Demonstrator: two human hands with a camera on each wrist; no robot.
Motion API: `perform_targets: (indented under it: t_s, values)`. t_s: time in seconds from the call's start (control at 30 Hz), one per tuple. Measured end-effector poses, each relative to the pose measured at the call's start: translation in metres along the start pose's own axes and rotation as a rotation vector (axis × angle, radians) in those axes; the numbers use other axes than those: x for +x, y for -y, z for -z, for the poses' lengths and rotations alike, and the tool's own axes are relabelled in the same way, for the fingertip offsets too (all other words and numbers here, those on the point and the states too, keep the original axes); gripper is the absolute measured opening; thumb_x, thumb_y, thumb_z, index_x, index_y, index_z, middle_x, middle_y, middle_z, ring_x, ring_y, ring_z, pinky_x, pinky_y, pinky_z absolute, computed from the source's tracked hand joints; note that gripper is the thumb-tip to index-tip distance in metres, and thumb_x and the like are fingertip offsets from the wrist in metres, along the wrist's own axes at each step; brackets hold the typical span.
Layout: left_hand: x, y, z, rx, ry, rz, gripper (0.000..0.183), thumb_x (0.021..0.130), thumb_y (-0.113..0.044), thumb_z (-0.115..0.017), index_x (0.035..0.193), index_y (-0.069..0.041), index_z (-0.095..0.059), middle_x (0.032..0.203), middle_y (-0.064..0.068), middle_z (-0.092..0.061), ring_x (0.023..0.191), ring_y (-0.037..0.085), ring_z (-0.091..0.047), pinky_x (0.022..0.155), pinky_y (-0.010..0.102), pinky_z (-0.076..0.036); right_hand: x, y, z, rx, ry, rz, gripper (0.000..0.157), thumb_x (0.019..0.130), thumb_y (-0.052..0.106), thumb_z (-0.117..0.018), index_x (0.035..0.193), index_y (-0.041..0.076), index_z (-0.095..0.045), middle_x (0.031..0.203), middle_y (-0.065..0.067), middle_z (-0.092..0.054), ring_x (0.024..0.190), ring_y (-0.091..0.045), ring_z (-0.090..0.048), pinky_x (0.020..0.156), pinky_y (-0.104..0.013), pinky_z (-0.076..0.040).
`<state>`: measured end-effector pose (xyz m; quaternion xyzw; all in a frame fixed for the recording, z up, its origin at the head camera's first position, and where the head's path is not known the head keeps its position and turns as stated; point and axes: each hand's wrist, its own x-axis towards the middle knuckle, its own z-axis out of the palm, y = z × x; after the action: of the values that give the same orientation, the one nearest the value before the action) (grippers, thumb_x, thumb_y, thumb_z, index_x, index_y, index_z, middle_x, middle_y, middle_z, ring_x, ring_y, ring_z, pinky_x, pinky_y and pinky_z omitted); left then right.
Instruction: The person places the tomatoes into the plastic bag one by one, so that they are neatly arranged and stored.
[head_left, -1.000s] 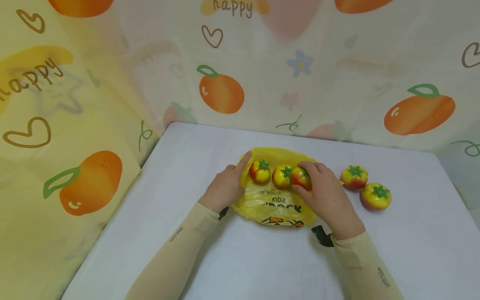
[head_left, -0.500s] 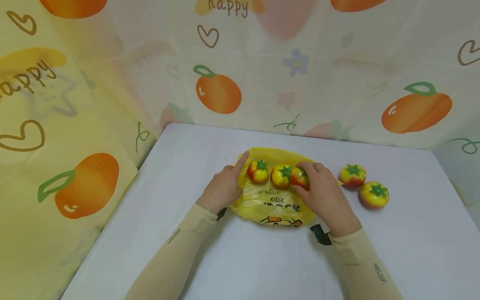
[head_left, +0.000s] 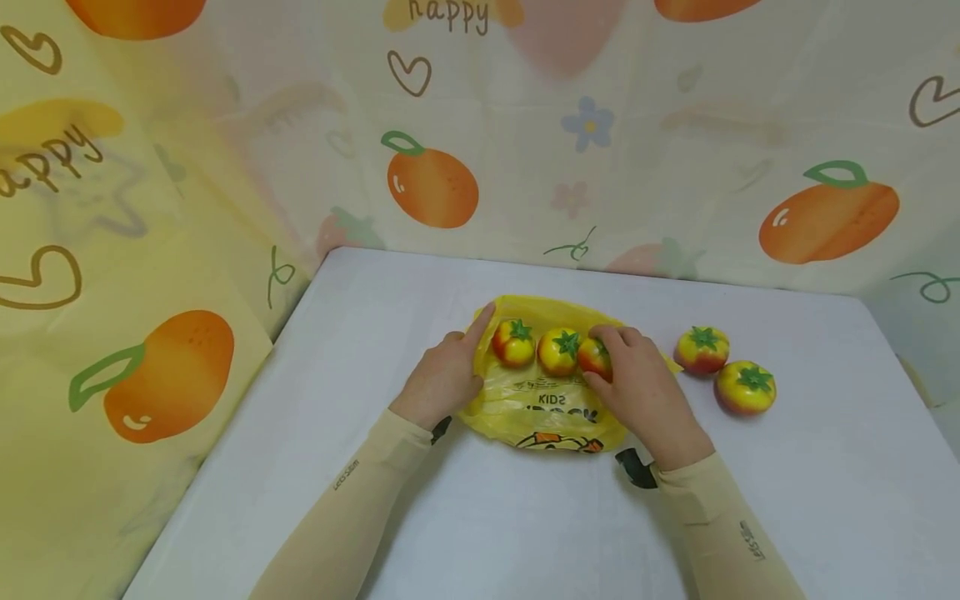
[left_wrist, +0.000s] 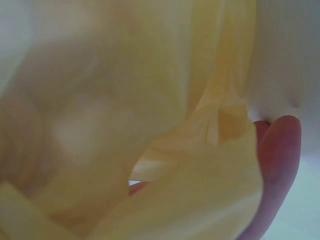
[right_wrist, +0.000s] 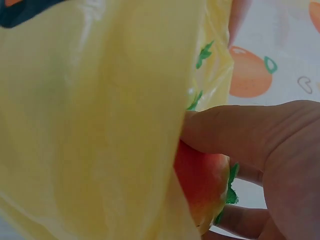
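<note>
A yellow plastic bag [head_left: 498, 407] with printed lettering lies on its side, its mouth spread. Two yellow-red tomatoes with green star-shaped leaves, one on the left [head_left: 514, 348] and one in the middle [head_left: 558, 354], sit in a row at the bag. My right hand [head_left: 651, 398] grips a third tomato [head_left: 592, 358] at the row's right end; in the right wrist view the bag's film covers part of this tomato [right_wrist: 201, 182]. My left hand [head_left: 441, 379] holds the bag's left edge, index finger stretched along it; some fingers are hidden by the film [left_wrist: 200, 195].
Right of the bag, two more tomatoes, a farther one [head_left: 702, 354] and a nearer one [head_left: 744, 392], stand close together on the white table [head_left: 525, 525]. Behind the table hangs a printed cloth [head_left: 510, 150]; another yellowish cloth [head_left: 172, 267] borders the left side.
The head view has shifted slightly, so everything sits a little farther left in it. Both hands, the bag and the tomatoes keep their places relative to each other.
</note>
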<state>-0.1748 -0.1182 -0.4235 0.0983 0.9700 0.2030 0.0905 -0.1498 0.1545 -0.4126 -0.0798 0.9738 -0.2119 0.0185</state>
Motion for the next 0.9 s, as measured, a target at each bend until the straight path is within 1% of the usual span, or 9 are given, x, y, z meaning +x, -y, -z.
perform_targets:
  t_s: [0.27,0.47,0.7,0.9]
  values:
    - [-0.002,-0.001,0.002,-0.023,0.009,-0.005,0.106,0.094,-0.001,-0.069,0.175,-0.036,-0.012,0.131,0.024,-0.066,0.064,0.028,-0.06,0.062,0.034,-0.05,0.0,-0.003,-0.005,-0.005,-0.013,0.007,0.06,0.1,0.021,-0.078,0.151,0.006,-0.052,0.152,-0.028,-0.053,0.137,-0.048,-0.054,0.118,-0.065,-0.045]
    - [-0.002,0.0,0.002,-0.01,0.0,-0.005,0.105,0.095,-0.002,-0.07,0.175,-0.036,-0.012,0.131,0.024,-0.066,0.063,0.028,-0.059,0.062,0.034,-0.049,0.002,-0.005,-0.009,-0.016,-0.017,0.021,0.059,0.1,0.021,-0.079,0.15,0.006,-0.053,0.149,-0.028,-0.055,0.134,-0.047,-0.056,0.116,-0.064,-0.047]
    - [0.0,0.001,0.001,-0.003,0.001,-0.003,0.105,0.095,-0.002,-0.069,0.175,-0.036,-0.011,0.134,0.024,-0.066,0.063,0.027,-0.06,0.062,0.034,-0.05,0.003,-0.007,-0.009,-0.015,-0.008,0.014,0.059,0.1,0.021,-0.078,0.151,0.006,-0.052,0.15,-0.028,-0.054,0.135,-0.047,-0.055,0.116,-0.065,-0.046]
    - [-0.001,0.001,0.001,-0.005,0.005,-0.001,0.105,0.095,-0.002,-0.069,0.175,-0.037,-0.011,0.131,0.023,-0.066,0.062,0.027,-0.059,0.062,0.034,-0.05,0.004,-0.008,-0.011,-0.016,0.006,0.009,0.06,0.101,0.021,-0.078,0.152,0.005,-0.051,0.15,-0.029,-0.054,0.135,-0.048,-0.055,0.117,-0.065,-0.046]
